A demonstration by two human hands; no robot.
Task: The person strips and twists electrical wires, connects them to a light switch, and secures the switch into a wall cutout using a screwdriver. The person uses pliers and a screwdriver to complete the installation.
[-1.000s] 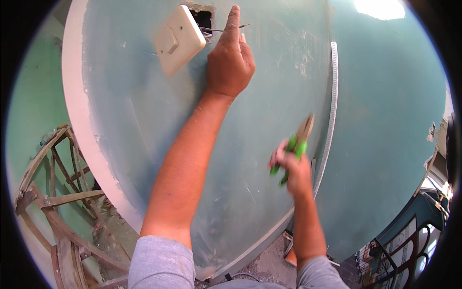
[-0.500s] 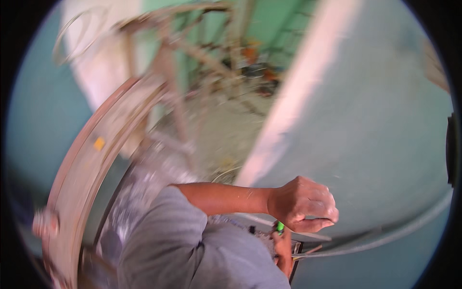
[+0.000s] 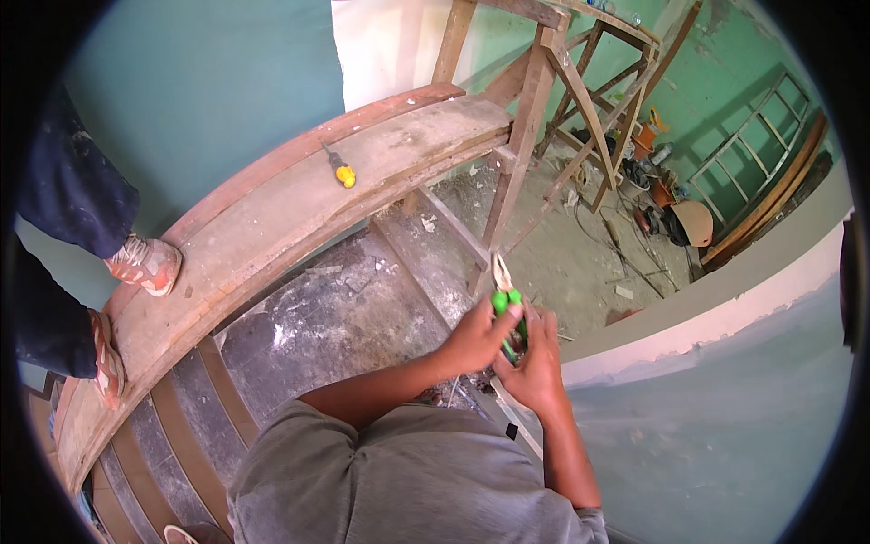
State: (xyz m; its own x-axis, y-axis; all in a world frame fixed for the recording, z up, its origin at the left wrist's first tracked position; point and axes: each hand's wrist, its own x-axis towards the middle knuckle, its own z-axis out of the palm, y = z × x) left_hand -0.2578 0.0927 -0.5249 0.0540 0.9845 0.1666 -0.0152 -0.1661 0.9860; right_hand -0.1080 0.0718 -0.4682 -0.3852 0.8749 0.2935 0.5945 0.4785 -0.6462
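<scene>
Pliers with green handles (image 3: 506,297) point away from me, their metal jaws uppermost. My right hand (image 3: 536,364) is closed around the lower part of the handles. My left hand (image 3: 480,337) meets it from the left, its thumb and fingers pressed on the green grips. Part of the handles is hidden by my fingers. Farther left, a screwdriver with a yellow and black handle (image 3: 343,172) lies on a wooden plank (image 3: 272,218), out of reach of both hands.
Another person's shoes (image 3: 149,265) stand on the plank at left. Below are tiled stairs (image 3: 181,408). A wooden scaffold frame (image 3: 526,136) rises ahead. A low wall (image 3: 689,354) curves along the right. Beyond lie tools, an orange bucket (image 3: 645,138) and a ladder (image 3: 752,150).
My view has swung, bringing more of the plank and the other person's legs into sight. My left hand has come back from the right-hand wall and joined my right hand at the pliers.
</scene>
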